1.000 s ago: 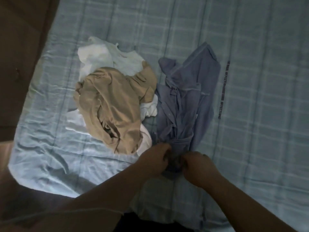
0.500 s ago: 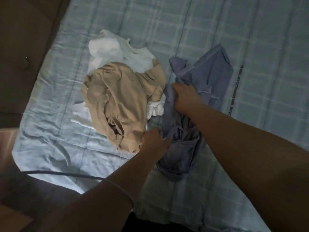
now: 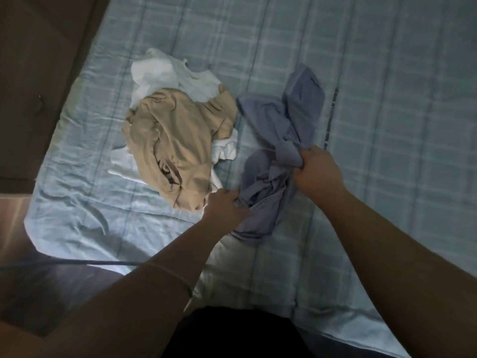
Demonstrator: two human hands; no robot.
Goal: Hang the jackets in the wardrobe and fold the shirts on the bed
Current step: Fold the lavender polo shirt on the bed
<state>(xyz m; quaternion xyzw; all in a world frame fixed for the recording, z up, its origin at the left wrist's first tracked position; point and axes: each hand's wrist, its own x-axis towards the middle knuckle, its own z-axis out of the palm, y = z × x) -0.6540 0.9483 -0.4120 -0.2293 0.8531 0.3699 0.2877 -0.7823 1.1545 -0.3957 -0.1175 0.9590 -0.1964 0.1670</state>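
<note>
Both hands clutch the crumpled blue shirt (image 3: 273,140) on the plaid bedsheet (image 3: 387,125), left hand (image 3: 224,210) fingers curled into its lower bunch, right hand (image 3: 316,171) gripping its middle (tan shirt (image 3: 175,140) just beside).

We list the white shirt (image 3: 154,73), mostly buried under the tan shirt (image 3: 175,140); bedsheet lettering (image 3: 330,117), too small to read.

The left forearm (image 3: 144,293) and right forearm (image 3: 392,244) are bare; a thin pale band (image 3: 176,277) circles the left one, and a black garment (image 3: 232,334) covers the torso
</note>
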